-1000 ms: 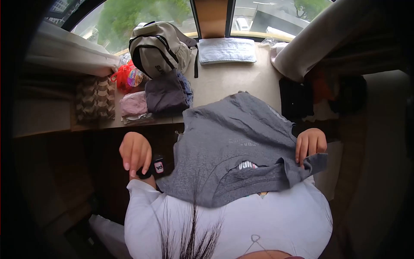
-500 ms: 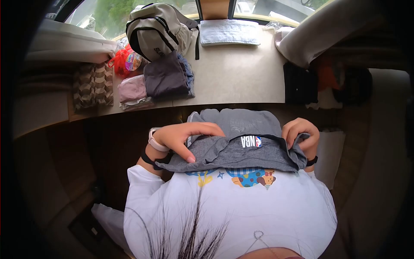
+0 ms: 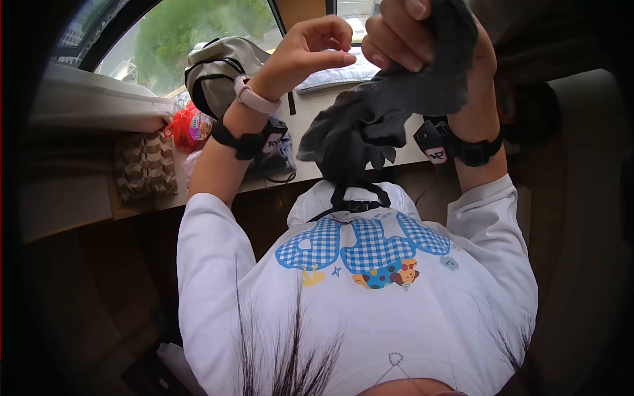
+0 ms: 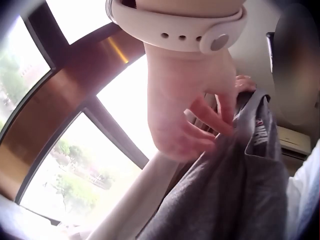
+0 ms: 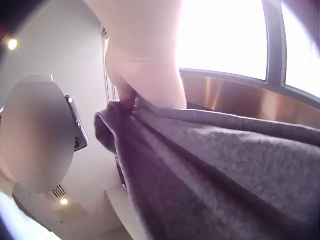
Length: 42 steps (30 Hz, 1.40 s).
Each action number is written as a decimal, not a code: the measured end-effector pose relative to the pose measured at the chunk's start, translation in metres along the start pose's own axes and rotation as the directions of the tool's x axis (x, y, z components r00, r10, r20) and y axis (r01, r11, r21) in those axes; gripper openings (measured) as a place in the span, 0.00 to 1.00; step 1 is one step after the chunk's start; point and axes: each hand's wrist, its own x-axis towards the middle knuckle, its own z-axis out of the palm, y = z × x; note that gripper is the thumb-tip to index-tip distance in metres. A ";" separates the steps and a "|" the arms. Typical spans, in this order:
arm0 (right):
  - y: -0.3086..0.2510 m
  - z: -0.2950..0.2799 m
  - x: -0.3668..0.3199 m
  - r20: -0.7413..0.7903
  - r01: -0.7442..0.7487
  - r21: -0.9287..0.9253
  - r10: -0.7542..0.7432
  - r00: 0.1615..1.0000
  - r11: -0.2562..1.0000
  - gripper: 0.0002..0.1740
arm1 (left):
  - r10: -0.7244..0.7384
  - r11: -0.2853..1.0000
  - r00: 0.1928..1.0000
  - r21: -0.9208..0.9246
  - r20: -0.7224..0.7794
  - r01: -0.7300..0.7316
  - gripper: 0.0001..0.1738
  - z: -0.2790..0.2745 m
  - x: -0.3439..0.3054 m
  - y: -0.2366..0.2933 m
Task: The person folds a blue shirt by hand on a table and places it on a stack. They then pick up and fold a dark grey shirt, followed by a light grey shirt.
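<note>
A grey shirt (image 3: 370,125) with a white print (image 4: 261,132) hangs bunched from the raised right hand (image 3: 422,39), whose curled fingers grip its upper part. From the right wrist, the cloth (image 5: 200,170) spreads out in folds below that hand (image 5: 145,75). Level with it, to the left, is the left hand (image 3: 314,49), its fingers loosely bent and a gap between thumb and fingers. In the left wrist view these fingers (image 4: 200,130) overlap the shirt's edge (image 4: 225,185); whether they touch it cannot be told.
Behind the arms, a beige backpack (image 3: 221,76), a red bag (image 3: 188,129) and a folded white towel (image 3: 337,72) lie on the window ledge (image 3: 310,125). A patterned brown item (image 3: 146,165) sits at its left. Curtains (image 3: 99,99) flank the window.
Both hands have risen from in front of the chest towards the window. The shirt, earlier spread across the lap, is lifted and bunched in the right hand; the left hand has come off its near edge.
</note>
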 end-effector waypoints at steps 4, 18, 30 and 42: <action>-0.006 0.002 0.005 0.268 -0.086 0.119 0.052 0.962 0.989 0.19 | -0.464 0.821 0.740 0.550 0.487 0.153 0.24 0.027 0.051 0.011; -0.110 -0.053 -0.019 -0.265 0.322 0.036 -0.301 0.916 0.946 0.13 | -0.212 0.868 0.827 0.489 0.521 -0.085 0.25 0.021 0.011 -0.059; 0.103 -0.122 -0.135 -0.677 -0.661 -0.208 0.381 0.629 0.721 0.41 | -0.157 0.724 0.987 -0.677 0.030 0.136 0.20 0.018 -0.023 0.040; 0.070 -0.074 -0.117 -0.521 -0.190 -0.117 0.102 0.847 0.975 0.33 | -0.042 0.754 0.933 -0.625 -0.358 -0.205 0.42 -0.015 -0.088 0.040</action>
